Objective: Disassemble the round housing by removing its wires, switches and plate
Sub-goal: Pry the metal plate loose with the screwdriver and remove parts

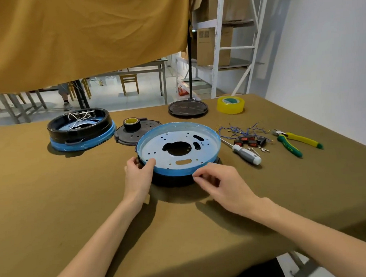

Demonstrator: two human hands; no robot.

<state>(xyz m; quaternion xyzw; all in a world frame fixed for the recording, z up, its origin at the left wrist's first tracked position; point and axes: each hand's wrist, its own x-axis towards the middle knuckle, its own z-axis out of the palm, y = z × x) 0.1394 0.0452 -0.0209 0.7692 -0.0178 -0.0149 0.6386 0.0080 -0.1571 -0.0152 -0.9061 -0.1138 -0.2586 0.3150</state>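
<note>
Both hands grip the rim of the round housing [178, 151] in the middle of the counter [54, 208].

The left hand [138, 174] curls round the housing's near-left edge, thumb on the blue rim; the right hand [220, 185] pinches the near-right rim between thumb and fingertips. Inside the housing lies the pale plate [157, 152] with holes. Just right of the housing lie a screwdriver [245, 154], loose blue wires [239, 130], dark switches [249, 141] and pliers [292, 142]. Behind it to the left sit a black cover [131, 134] carrying a roll of tape [131, 123], and a second housing [81, 129] with white wires.
</note>
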